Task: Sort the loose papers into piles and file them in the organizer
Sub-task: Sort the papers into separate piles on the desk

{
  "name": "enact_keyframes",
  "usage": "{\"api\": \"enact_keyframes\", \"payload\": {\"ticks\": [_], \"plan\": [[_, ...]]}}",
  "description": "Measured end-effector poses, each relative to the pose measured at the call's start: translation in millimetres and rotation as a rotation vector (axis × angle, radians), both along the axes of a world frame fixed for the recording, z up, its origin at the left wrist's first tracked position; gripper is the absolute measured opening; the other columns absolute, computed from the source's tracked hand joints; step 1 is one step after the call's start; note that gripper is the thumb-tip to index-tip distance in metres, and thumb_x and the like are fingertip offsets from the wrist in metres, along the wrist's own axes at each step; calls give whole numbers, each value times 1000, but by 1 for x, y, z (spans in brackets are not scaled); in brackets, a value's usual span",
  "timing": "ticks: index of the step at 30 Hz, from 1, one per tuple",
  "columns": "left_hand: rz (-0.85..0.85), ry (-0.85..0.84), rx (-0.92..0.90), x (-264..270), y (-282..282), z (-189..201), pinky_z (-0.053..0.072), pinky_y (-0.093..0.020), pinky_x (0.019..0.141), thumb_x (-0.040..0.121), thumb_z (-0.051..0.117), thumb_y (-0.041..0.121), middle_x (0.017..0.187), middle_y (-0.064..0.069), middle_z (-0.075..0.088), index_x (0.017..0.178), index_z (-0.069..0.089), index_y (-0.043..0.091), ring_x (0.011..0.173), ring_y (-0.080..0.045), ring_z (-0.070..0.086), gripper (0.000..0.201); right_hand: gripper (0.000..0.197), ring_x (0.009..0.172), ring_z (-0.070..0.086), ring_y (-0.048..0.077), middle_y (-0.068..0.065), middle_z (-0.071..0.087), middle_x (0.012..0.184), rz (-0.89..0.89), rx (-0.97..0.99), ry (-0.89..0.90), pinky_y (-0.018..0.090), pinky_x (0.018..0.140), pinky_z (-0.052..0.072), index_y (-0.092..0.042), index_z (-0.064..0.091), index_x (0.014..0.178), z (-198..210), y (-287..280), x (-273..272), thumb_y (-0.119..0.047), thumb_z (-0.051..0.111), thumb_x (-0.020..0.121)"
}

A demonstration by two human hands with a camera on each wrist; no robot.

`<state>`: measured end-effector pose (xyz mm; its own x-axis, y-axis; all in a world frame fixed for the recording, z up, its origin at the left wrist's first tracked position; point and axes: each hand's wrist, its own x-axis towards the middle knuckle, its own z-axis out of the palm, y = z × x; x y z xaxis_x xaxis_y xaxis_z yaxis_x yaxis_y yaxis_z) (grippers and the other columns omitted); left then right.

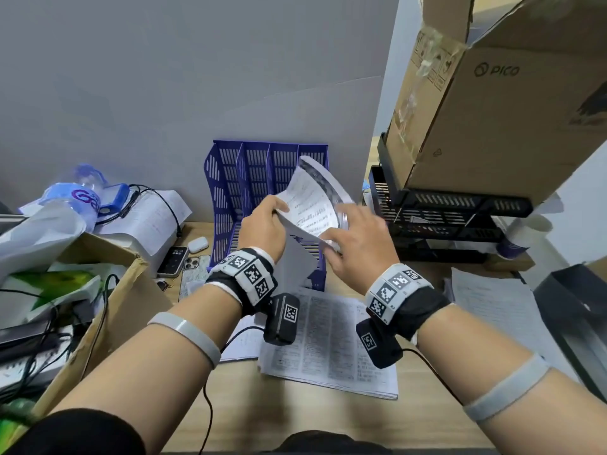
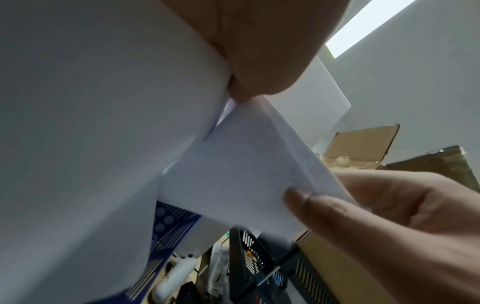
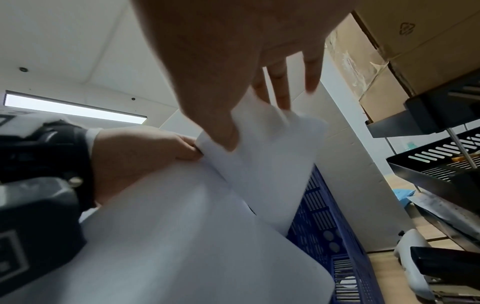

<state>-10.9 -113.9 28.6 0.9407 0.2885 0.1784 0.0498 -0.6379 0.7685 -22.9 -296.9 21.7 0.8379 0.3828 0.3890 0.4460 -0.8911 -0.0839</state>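
The papers (image 1: 312, 205) are up in the air, right in front of the blue organizer (image 1: 249, 178) at the back of the desk (image 1: 295, 421). Left hand (image 1: 262, 228) has its fingers pinched on the near edge. Right hand (image 1: 359, 239) holds the other side w/ thumb under & fingers prob. on top, a bit blurry. Paper is light, thin & floppy, so it bends; best to hold both edges. More printed sheets (image 1: 331, 343) lie on the desk. A black tray rack (image 1: 443, 205) & a big cardboard box (image 1: 492, 93) crowd the right side.
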Motion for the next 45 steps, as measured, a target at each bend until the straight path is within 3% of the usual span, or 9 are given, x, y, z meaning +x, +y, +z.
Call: {"api": "enact_keyframes", "payload": {"ticks": [8,13,16,18,21,26,31,40,45], "plan": [[-238,-125,-283,2,0,3,41,-26,68,84,41,-5,74,11,60,77,63,15,70,-6,51,31,38,72,55,2,-14,59,74,172,255,540,30,66,45,-39,58,73,-2,-4,-11,-67,39,90],[-573,-103,-125,-10,0,5,50,-29,77,87,48,0,76,6,63,72,63,19,77,-11,59,29,59,128,40,12,-1,39,138,20,466,360,30,109,34,-33,36,144,-6,-23,11,-29,60,90],[-800,-142,56,-18,-6,8,49,-27,82,87,52,-1,76,4,64,74,63,16,78,-15,62,25,81,147,20,15,-3,22,157,87,359,411,33,114,22,-42,26,146,-1,-30,18,-19,65,78],[-838,-187,76,-21,-9,12,50,-29,81,85,53,0,79,1,64,75,64,13,79,-17,62,20,53,134,44,18,1,52,139,117,352,480,33,108,36,-33,54,126,-1,-34,21,-20,66,76],[-765,-216,-3,-21,-4,12,47,-25,84,90,54,2,83,-3,67,78,66,11,86,-13,64,19,3,81,64,20,3,70,83,100,415,586,31,71,47,-23,67,83,1,-38,20,-21,68,80],[-469,52,-248,-24,11,-10,40,-21,101,103,41,31,134,11,54,138,46,26,119,-5,53,35,13,81,64,14,-5,70,88,-30,410,643,30,71,49,-26,67,89,-21,-51,17,-38,69,85],[-496,316,-138,-34,13,-64,51,-38,99,94,63,19,113,1,69,124,60,14,101,-15,66,31,20,71,60,15,-6,65,73,-104,372,658,29,63,45,-21,67,80,-43,-53,12,-40,72,78],[-66,717,-177,-52,18,-172,47,-31,86,91,65,19,125,-18,63,128,52,6,100,-26,61,41,94,106,59,32,14,52,131,-789,450,1142,34,82,51,-10,30,143,-155,-113,-30,-58,70,72],[37,892,-171,-62,23,-212,43,-40,104,84,75,29,149,-18,43,149,25,9,130,-35,50,85,48,92,63,27,19,66,119,-749,555,1185,30,72,50,2,60,119,-198,-111,-51,-32,68,86]]}}
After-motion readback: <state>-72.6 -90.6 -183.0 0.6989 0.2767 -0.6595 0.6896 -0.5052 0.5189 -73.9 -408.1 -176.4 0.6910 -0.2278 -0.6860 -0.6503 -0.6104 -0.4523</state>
